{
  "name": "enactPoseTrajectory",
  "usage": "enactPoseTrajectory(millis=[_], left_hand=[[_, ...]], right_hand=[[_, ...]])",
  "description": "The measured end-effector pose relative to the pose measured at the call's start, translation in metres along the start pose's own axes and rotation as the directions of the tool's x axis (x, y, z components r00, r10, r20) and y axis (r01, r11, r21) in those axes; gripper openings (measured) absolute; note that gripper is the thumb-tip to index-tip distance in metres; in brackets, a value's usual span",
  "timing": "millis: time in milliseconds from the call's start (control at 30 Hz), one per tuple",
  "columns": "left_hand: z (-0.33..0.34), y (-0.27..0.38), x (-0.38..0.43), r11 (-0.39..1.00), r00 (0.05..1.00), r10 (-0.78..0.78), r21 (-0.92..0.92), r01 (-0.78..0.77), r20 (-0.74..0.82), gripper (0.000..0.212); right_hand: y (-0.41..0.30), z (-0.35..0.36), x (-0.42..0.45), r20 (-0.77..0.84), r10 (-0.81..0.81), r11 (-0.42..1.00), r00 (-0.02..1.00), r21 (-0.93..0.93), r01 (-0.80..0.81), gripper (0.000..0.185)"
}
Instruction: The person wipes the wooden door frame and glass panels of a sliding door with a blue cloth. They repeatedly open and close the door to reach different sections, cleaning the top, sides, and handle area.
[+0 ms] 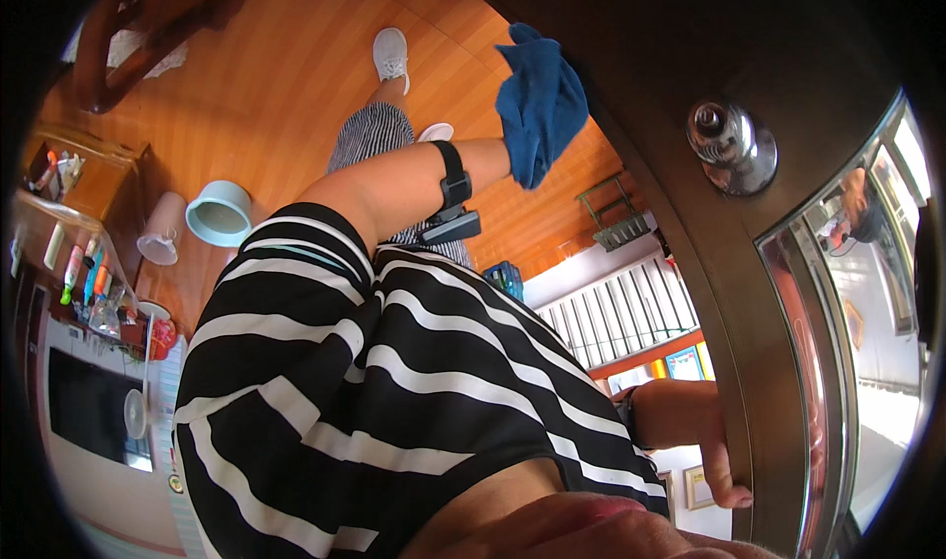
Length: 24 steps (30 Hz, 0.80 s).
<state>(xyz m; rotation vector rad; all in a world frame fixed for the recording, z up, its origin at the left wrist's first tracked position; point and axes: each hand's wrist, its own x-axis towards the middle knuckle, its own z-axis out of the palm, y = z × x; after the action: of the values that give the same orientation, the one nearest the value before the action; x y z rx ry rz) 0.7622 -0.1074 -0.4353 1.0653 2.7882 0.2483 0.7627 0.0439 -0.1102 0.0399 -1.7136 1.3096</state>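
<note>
A blue cloth (539, 108) wraps and hides my left hand (536, 112) in front of the dark wooden furniture (709, 263). That forearm wears a black strap with a small device. My right hand (717, 455) is low on the right, with a finger along the furniture's edge; its other fingers are partly hidden, and I cannot tell whether it grips the edge. A shiny, rounded clear or metallic object (732, 147) stands on the dark surface, to the right of the cloth. Beyond it is a framed mirror (872, 285) with a person's reflection.
On the wood floor at left stand a light blue basin (219, 214) and a pinkish bin (162, 228). A wooden cabinet (111, 182) and a shelf with pens are beside them. A dark green rack (621, 222) and white railing (628, 300) lie beyond my torso.
</note>
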Motion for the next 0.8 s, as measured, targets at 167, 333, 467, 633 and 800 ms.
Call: enactPoseTrajectory(millis=[167,333,467,633,800], left_hand=[[0.018,-0.034,0.026,0.992,0.979,-0.116,-0.024,0.121,0.167,0.03],[0.009,-0.02,0.029,0.993,0.987,-0.062,-0.091,0.076,0.148,0.028],[0.002,-0.009,0.01,0.982,0.997,-0.029,-0.187,0.042,0.073,0.029],[0.0,-0.006,0.005,0.965,0.996,0.059,-0.26,-0.04,0.066,0.029],[-0.003,-0.008,0.009,0.96,0.996,0.071,-0.276,-0.054,0.052,0.029]], right_hand=[[-0.001,0.0,0.004,0.043,-0.186,0.893,0.982,-0.408,0.187,0.055],[0.002,0.015,-0.004,0.043,-0.219,0.758,0.975,-0.622,0.198,0.059],[0.007,0.015,0.0,0.014,-0.182,0.921,0.983,-0.348,0.175,0.063],[-0.005,0.006,-0.001,0.025,-0.061,0.989,0.998,-0.132,0.064,0.065],[0.005,0.024,-0.012,-0.083,0.026,0.994,0.996,0.11,-0.016,0.062]])
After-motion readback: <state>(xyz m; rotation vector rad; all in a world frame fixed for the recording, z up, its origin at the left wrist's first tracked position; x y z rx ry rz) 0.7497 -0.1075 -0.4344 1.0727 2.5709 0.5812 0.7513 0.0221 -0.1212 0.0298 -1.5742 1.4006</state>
